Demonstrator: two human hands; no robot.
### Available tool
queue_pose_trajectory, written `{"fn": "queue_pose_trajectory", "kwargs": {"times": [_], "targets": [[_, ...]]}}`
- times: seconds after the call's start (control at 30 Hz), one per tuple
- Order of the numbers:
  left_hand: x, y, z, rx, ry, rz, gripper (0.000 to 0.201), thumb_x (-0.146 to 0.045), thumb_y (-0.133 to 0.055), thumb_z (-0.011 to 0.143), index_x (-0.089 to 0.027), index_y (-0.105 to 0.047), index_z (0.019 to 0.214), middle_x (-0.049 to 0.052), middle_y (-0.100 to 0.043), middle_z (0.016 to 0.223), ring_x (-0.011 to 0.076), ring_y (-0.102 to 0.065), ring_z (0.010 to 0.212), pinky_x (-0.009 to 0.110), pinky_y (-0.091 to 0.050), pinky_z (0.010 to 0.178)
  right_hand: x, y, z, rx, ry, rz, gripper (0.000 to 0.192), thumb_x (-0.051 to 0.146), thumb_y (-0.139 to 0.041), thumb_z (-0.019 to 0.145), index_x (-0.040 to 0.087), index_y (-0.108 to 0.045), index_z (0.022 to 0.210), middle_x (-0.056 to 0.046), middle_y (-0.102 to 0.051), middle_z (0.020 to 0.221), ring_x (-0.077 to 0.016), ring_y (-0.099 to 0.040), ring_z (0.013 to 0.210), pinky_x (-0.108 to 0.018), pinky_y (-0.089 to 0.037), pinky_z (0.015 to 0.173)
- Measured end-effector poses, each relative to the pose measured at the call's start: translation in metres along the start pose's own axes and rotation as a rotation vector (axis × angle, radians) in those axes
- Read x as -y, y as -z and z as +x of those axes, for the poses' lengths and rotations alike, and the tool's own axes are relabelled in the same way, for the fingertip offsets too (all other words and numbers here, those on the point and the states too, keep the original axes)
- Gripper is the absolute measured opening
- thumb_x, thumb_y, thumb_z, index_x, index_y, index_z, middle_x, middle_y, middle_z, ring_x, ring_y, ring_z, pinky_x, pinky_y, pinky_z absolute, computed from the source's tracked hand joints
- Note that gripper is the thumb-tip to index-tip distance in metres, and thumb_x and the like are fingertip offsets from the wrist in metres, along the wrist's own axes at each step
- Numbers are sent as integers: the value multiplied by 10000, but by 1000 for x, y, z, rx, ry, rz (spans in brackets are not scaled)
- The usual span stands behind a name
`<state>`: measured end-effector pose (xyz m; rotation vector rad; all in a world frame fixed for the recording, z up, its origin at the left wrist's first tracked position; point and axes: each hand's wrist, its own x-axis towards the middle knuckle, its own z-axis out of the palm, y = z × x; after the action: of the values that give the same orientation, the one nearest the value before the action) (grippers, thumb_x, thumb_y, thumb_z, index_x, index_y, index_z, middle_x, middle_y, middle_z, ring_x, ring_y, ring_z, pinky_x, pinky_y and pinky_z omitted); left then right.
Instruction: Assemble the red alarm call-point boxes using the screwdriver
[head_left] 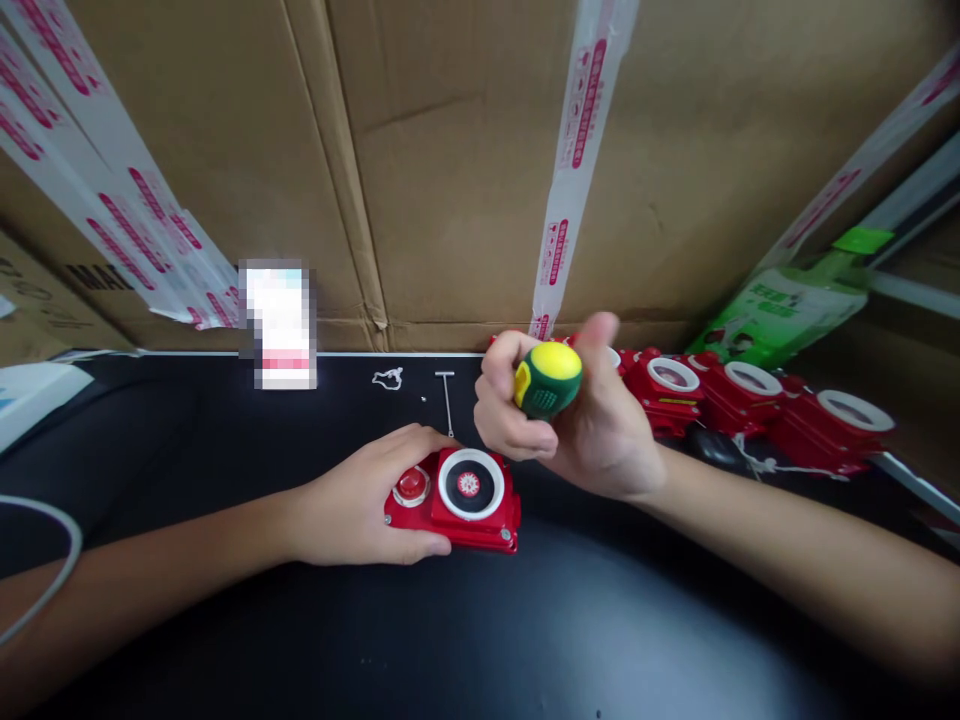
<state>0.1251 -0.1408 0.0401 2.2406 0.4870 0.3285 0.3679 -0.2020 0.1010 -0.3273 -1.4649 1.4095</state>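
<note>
**A:** So here's our setup right now. Black tabletop point(225, 620), cardboard wall point(450, 170) right behind it with strips of white-and-pink tape point(574, 150) running down. Off to our right there's a whole row of finished-looking red units point(742, 400) with white rings on top, lined up along the back edge, and a green-and-white packet point(787, 310) leaning up behind them. A thin metal pin point(447, 400) and a little white scrap point(388, 378) sit on the tabletop just past what we're working on. There's a blurred white-and-pink thing point(281, 325) standing further left, can't tell what it is.

**B:** Anything actually in the way?

**A:** Not really, the pin is the closest bit of clutter, just behind the red toy unit point(457, 495). The row on the right is near our right wrist but apart from it.

**B:** And our hands?

**A:** Our left hand point(360, 505) lies flat-ish on the tabletop, wrapped around the left end of the red toy unit, thumb along the far edge, fingers curled under the near edge, so it's clamped on it. The unit lies in the middle of the tabletop, its round white-rimmed black dial facing up. Our right hand point(570, 425) is raised just above and behind it, fist closed around a screwdriver point(547, 378), with the green-and-yellow handle butt pointing at us. The shaft is hidden behind the fingers.
</note>
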Motion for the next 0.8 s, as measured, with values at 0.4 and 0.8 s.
{"fn": "queue_pose_trajectory", "kwargs": {"times": [0.4,0.8], "targets": [[-5,0,0,-10,23,-10,723,-483,-928,797,-299,-607,1418,80,-683,1326,313,-726,1182,505,-599,1038,3,11,3,20,2,16,478,651,-437,1137,244,-541,909,74,-442,645,-98,-351,473,-267,-335,527],[-6,1,1,-3,39,38,751,-539,-920,787,-266,-601,1410,92,-692,1318,324,-717,1193,515,-591,1069,-9,1,-2,48,-54,69,682,664,-248,1166,227,-435,678,92,-266,487,-91,-206,421,-247,-239,438]]}}
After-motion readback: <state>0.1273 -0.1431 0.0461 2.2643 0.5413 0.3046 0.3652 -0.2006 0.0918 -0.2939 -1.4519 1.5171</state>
